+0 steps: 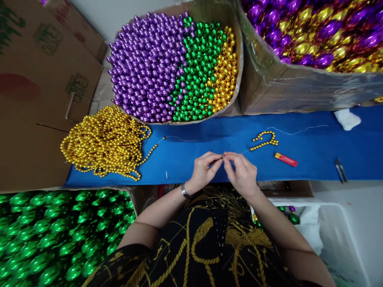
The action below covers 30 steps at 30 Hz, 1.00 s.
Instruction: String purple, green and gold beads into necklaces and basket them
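My left hand (pixel 204 170) and my right hand (pixel 241 172) meet fingertip to fingertip over the blue table top (pixel 314 153). Both pinch a thin white string (pixel 299 131) at the same spot, with a tiny bead-like thing between the fingertips. The string runs left to a big heap of gold bead strands (pixel 104 141) and right to a short run of gold beads (pixel 265 140). A watch sits on my left wrist.
A box of purple, green and gold beads (pixel 176 65) stands behind the table, beside a box of larger purple and gold baubles (pixel 314 32). A red lighter (pixel 286 159), small snips (pixel 340 170) and a white cloth (pixel 347 118) lie right. Green baubles (pixel 56 235) fill a box lower left; a white basket (pixel 335 235) sits lower right.
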{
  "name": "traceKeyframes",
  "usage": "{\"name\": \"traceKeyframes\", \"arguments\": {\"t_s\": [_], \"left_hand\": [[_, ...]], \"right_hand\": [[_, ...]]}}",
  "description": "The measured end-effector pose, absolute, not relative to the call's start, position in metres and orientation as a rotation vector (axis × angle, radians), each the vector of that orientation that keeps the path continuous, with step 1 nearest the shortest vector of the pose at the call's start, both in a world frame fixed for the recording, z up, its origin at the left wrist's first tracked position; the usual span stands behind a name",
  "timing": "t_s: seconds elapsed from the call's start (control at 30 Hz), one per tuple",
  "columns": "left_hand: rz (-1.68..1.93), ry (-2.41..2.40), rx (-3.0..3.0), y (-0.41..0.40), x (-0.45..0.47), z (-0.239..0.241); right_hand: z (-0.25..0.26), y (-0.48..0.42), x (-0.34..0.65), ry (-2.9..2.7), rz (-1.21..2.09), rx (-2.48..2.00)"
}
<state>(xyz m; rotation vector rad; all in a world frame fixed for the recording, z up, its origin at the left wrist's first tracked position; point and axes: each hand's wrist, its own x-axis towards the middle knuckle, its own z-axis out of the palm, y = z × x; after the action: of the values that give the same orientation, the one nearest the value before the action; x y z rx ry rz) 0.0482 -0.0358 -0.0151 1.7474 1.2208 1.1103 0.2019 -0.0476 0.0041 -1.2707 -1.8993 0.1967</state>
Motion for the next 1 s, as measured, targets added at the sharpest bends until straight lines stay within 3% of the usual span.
{"name": "traceKeyframes", "arguments": {"t_s": [0.57,1.0], "left_hand": [[1.133,1.205,1.905,-0.037,0.052,-0.013],[0.819,1.181,2.424,-0.024,0.055,0.006]], "right_hand": [[0.004,-0.048,0.206,-1.907,0.184,-1.265],[0.018,-0.035,0.217,-1.825,0.310,-1.397]]}}
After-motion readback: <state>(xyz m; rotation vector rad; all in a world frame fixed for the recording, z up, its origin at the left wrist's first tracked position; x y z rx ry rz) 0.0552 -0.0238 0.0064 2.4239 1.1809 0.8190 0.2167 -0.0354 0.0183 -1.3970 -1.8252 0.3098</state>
